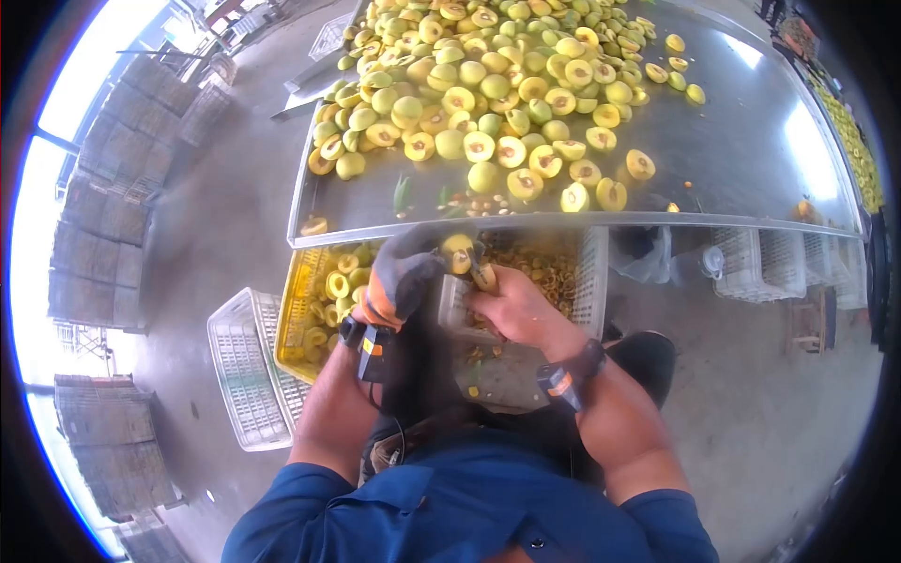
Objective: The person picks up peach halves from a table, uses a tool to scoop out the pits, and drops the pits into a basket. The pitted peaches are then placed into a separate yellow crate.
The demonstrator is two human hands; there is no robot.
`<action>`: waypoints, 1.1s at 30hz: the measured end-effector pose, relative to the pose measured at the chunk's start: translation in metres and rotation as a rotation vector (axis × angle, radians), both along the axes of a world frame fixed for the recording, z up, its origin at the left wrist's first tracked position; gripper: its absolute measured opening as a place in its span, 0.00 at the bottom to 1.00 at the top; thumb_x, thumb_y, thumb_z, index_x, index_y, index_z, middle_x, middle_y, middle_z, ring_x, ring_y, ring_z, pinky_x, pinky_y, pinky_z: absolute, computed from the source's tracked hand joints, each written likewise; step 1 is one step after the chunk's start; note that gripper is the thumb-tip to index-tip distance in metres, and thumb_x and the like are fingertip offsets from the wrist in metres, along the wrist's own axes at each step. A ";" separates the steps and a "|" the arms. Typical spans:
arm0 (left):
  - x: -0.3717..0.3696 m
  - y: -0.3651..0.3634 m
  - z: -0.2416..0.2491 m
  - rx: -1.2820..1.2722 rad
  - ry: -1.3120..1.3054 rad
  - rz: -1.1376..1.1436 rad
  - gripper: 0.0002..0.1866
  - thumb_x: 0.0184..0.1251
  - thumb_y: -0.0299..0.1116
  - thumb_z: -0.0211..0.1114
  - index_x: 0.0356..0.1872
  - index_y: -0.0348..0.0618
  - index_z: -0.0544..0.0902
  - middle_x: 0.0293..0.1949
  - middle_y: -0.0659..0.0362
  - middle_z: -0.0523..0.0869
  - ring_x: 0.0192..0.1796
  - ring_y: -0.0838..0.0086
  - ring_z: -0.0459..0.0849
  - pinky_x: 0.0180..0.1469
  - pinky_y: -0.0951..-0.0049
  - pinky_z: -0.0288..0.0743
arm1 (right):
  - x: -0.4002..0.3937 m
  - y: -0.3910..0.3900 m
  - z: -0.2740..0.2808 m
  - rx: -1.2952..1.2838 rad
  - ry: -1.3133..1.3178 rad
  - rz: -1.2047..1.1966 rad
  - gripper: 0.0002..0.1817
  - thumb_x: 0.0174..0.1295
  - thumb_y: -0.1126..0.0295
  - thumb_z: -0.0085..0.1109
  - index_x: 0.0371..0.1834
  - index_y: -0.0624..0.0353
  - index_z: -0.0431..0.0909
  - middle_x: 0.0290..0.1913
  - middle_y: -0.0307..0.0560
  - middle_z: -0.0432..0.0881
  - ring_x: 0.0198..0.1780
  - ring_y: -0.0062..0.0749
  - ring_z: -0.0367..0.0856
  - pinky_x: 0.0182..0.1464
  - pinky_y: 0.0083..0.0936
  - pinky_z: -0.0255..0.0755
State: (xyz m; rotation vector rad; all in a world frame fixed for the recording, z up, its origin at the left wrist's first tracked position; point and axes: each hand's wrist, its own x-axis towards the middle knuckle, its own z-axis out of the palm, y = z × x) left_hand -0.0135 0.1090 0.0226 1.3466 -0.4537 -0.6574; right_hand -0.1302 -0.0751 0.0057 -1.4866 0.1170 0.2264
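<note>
My left hand (404,272), in a dark glove with orange at the cuff, is closed round a yellow fruit half (458,253), which looks like a peach or plum. My right hand (516,305) is bare and grips a small hand tool (485,277) with a light brown handle. Its dark working end is at the fruit, though the exact contact is hard to make out. Both hands are just below the front edge of a metal table (713,169). A heap of green-yellow fruit halves (488,84) covers much of it, many showing brown pits.
Below the table edge are a yellow crate (286,319) holding fruit halves and a white crate (594,281) with brownish scraps. White baskets (246,375) stand on the floor at left, more crates (751,263) at right. A clear plastic bag (654,263) hangs under the table.
</note>
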 end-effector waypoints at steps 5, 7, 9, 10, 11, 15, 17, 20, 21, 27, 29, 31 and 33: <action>-0.011 -0.008 -0.008 -0.001 0.052 0.019 0.27 0.67 0.24 0.66 0.68 0.29 0.81 0.61 0.50 0.89 0.62 0.66 0.87 0.68 0.67 0.78 | -0.005 -0.007 -0.002 0.180 0.213 0.054 0.09 0.71 0.71 0.59 0.46 0.68 0.81 0.34 0.45 0.85 0.35 0.34 0.80 0.43 0.35 0.74; -0.011 -0.006 -0.007 0.061 0.036 0.004 0.28 0.65 0.23 0.67 0.68 0.29 0.81 0.62 0.49 0.89 0.62 0.66 0.87 0.67 0.67 0.79 | -0.006 -0.014 -0.006 0.345 0.372 0.113 0.09 0.71 0.71 0.59 0.47 0.68 0.81 0.34 0.45 0.84 0.36 0.35 0.82 0.43 0.36 0.75; -0.010 -0.008 -0.007 0.042 0.032 -0.020 0.28 0.64 0.22 0.67 0.67 0.30 0.82 0.61 0.49 0.89 0.62 0.65 0.87 0.65 0.67 0.80 | -0.008 -0.017 -0.006 0.380 0.420 0.124 0.10 0.71 0.72 0.59 0.49 0.68 0.81 0.34 0.46 0.85 0.37 0.37 0.84 0.44 0.36 0.76; -0.009 -0.010 -0.007 -0.008 0.032 -0.030 0.27 0.64 0.22 0.67 0.66 0.31 0.83 0.60 0.49 0.90 0.61 0.65 0.88 0.64 0.67 0.81 | -0.008 -0.016 -0.005 0.309 0.358 0.112 0.11 0.71 0.72 0.59 0.49 0.68 0.81 0.34 0.47 0.85 0.38 0.37 0.84 0.45 0.37 0.77; -0.009 -0.011 -0.006 -0.057 0.032 -0.040 0.26 0.64 0.22 0.68 0.65 0.32 0.84 0.60 0.49 0.90 0.60 0.65 0.88 0.63 0.67 0.81 | -0.008 -0.016 -0.005 0.235 0.298 0.098 0.11 0.71 0.72 0.59 0.50 0.67 0.81 0.34 0.47 0.85 0.39 0.38 0.85 0.46 0.37 0.78; -0.019 -0.029 -0.034 0.266 -0.633 0.089 0.18 0.75 0.22 0.57 0.62 0.32 0.84 0.56 0.51 0.91 0.57 0.63 0.90 0.60 0.65 0.84 | -0.009 0.006 -0.036 -0.088 -0.127 -0.064 0.11 0.71 0.71 0.59 0.50 0.67 0.83 0.37 0.51 0.87 0.42 0.41 0.86 0.50 0.38 0.78; -0.021 -0.041 -0.039 0.490 -0.785 0.196 0.18 0.73 0.21 0.58 0.61 0.33 0.85 0.56 0.48 0.91 0.55 0.57 0.91 0.59 0.63 0.84 | -0.010 0.009 -0.041 -0.090 -0.150 -0.079 0.10 0.71 0.70 0.60 0.48 0.66 0.83 0.33 0.49 0.85 0.35 0.36 0.82 0.42 0.35 0.74; -0.025 -0.053 -0.049 0.573 -0.883 0.343 0.17 0.70 0.18 0.61 0.58 0.35 0.86 0.55 0.44 0.90 0.53 0.48 0.90 0.56 0.60 0.84 | -0.012 0.001 -0.017 0.028 0.056 -0.005 0.08 0.73 0.69 0.62 0.44 0.64 0.82 0.24 0.41 0.80 0.21 0.24 0.75 0.24 0.28 0.67; -0.028 -0.054 -0.054 0.572 -0.866 0.393 0.17 0.70 0.19 0.61 0.58 0.34 0.86 0.54 0.45 0.90 0.52 0.49 0.90 0.55 0.60 0.84 | -0.013 -0.001 -0.015 0.072 0.118 0.004 0.09 0.73 0.68 0.63 0.43 0.64 0.83 0.24 0.41 0.80 0.21 0.25 0.75 0.24 0.28 0.67; -0.036 -0.064 -0.061 0.401 -0.528 0.497 0.14 0.76 0.22 0.61 0.58 0.34 0.85 0.52 0.45 0.90 0.51 0.50 0.89 0.55 0.60 0.84 | -0.018 0.007 -0.029 -0.238 -0.076 -0.099 0.12 0.71 0.70 0.59 0.49 0.67 0.84 0.44 0.68 0.88 0.47 0.62 0.87 0.53 0.46 0.79; -0.038 -0.069 -0.060 0.401 -0.508 0.509 0.13 0.78 0.24 0.61 0.58 0.34 0.85 0.52 0.45 0.90 0.50 0.50 0.89 0.55 0.61 0.84 | -0.018 0.006 -0.030 -0.301 -0.117 -0.122 0.13 0.72 0.69 0.59 0.50 0.68 0.83 0.45 0.70 0.88 0.50 0.65 0.87 0.54 0.47 0.79; -0.039 -0.071 -0.055 0.423 -0.580 0.487 0.12 0.79 0.25 0.61 0.57 0.34 0.86 0.51 0.47 0.90 0.49 0.53 0.90 0.54 0.63 0.83 | -0.019 0.002 -0.031 -0.191 -0.165 -0.073 0.14 0.73 0.68 0.60 0.50 0.69 0.83 0.47 0.72 0.87 0.54 0.69 0.85 0.57 0.48 0.78; -0.034 -0.067 -0.042 0.526 -0.859 0.389 0.11 0.80 0.26 0.61 0.56 0.34 0.86 0.49 0.50 0.91 0.47 0.58 0.90 0.53 0.65 0.83 | -0.021 -0.006 -0.030 0.204 0.217 -0.009 0.13 0.73 0.68 0.60 0.48 0.69 0.83 0.42 0.67 0.88 0.46 0.65 0.87 0.49 0.46 0.80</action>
